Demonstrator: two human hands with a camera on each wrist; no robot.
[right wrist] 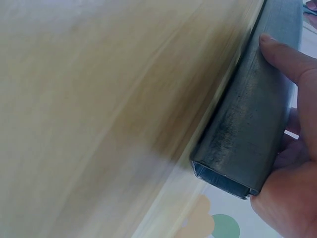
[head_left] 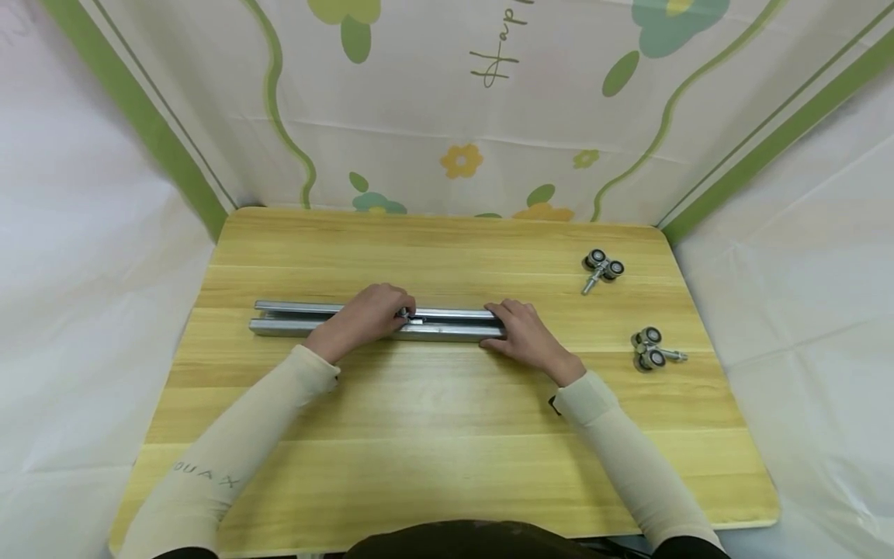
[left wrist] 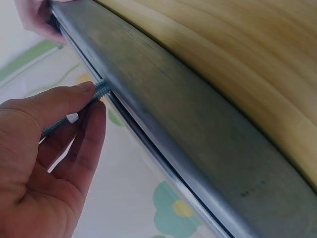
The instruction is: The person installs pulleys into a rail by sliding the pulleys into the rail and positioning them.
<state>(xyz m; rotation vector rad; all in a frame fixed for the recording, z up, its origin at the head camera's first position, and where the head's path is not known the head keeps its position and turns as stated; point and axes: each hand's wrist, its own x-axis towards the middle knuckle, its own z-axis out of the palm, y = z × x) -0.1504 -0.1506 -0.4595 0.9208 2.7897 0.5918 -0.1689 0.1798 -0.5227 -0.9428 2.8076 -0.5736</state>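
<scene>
A metal C-shaped rail (head_left: 447, 332) lies across the table with its slot facing up. My left hand (head_left: 373, 313) is at the rail's middle. Thumb and fingers pinch a threaded bolt (left wrist: 102, 89) that sticks out of the slot, and a nut (left wrist: 73, 117) shows on it in the left wrist view. Whatever the bolt joins inside the rail is hidden. At the rail's right end, my right hand (head_left: 525, 335) grips it across its width, thumb on the near side wall. The rail's open end (right wrist: 223, 182) shows in the right wrist view.
Two roller trolleys, each with wheels and a bolt, lie on the right of the wooden table (head_left: 433, 435): one trolley (head_left: 602, 268) farther back, another trolley (head_left: 651, 351) nearer. A patterned cloth (head_left: 419, 101) hangs behind the table, with white sheets at both sides.
</scene>
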